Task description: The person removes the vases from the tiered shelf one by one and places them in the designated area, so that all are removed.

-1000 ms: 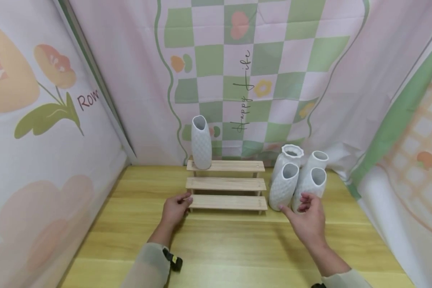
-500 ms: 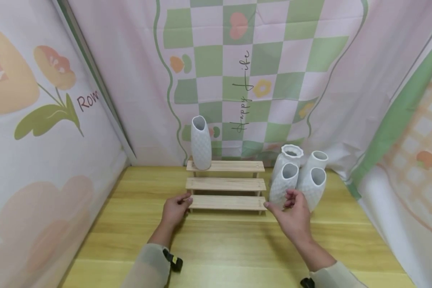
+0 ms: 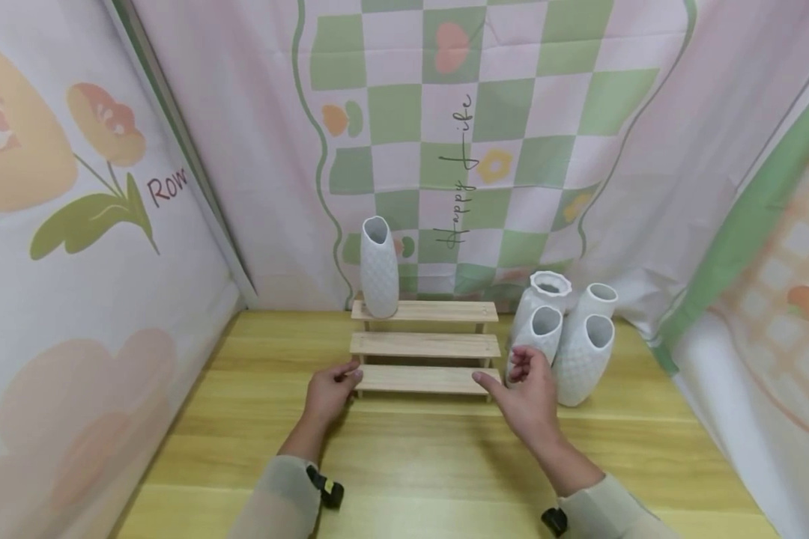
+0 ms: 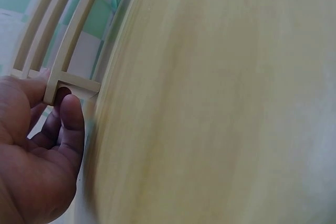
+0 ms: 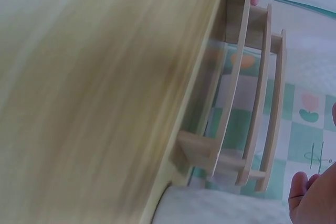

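A three-tier wooden display rack point(image 3: 425, 345) stands on the table. My left hand point(image 3: 328, 395) grips the left end of its lowest step; in the left wrist view, thumb and fingers point(image 4: 72, 116) pinch that corner. My right hand point(image 3: 529, 400) hovers at the rack's right end, holding nothing, its thumb over the lowest step and its fingers loosely bent. In the right wrist view it shows partly at the edge, apart from the rack. A white textured vase point(image 3: 380, 273) stands upright at the left of the top step. Behind my right hand, a slant-mouthed vase point(image 3: 546, 329) is partly hidden.
To the right of the rack stand more white vases: one with a scalloped rim point(image 3: 550, 286), a round-mouthed one point(image 3: 600, 296) and a slant-mouthed one point(image 3: 585, 363). The wooden table point(image 3: 404, 464) meets a patterned cloth point(image 3: 445, 112) behind and cloth walls at both sides.
My right hand has moved left, from in front of the vases to the rack's right end. My left hand stays on the rack. Rack and vases keep their places.
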A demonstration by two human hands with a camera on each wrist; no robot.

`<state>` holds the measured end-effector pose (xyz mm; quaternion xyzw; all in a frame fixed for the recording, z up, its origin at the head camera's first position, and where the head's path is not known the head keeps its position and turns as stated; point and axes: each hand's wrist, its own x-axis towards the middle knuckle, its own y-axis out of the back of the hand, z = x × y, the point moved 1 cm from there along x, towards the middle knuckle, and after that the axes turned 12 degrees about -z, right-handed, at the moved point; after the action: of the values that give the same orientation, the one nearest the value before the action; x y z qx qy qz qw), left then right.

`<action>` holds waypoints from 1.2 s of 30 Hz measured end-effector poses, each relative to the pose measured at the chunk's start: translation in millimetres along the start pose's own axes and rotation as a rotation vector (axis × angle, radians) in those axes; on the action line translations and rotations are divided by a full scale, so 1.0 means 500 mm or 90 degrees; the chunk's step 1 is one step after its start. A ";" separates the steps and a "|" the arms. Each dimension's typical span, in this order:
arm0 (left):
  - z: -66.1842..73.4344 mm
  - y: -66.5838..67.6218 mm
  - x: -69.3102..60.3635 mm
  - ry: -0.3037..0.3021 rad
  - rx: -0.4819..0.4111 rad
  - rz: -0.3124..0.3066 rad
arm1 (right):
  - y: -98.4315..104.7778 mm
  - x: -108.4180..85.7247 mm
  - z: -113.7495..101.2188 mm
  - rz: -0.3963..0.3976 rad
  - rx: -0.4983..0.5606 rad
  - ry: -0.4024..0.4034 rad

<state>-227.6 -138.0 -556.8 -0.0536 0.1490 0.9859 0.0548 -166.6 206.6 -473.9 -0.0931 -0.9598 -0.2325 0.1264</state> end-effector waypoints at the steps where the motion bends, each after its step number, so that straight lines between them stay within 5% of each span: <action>1: 0.000 0.000 0.000 0.000 -0.001 0.000 | -0.004 0.002 -0.003 -0.001 0.000 0.004; 15: -0.004 0.004 0.001 -0.015 0.003 0.001 | -0.073 0.047 -0.040 -0.058 0.050 0.009; 36: 0.000 0.005 0.000 -0.015 0.003 -0.003 | -0.125 0.097 -0.082 -0.084 0.048 0.000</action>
<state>-227.9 -140.2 -556.2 -0.0422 0.1503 0.9860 0.0593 -219.3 138.6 -451.4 -0.0251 -0.9720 -0.2039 0.1142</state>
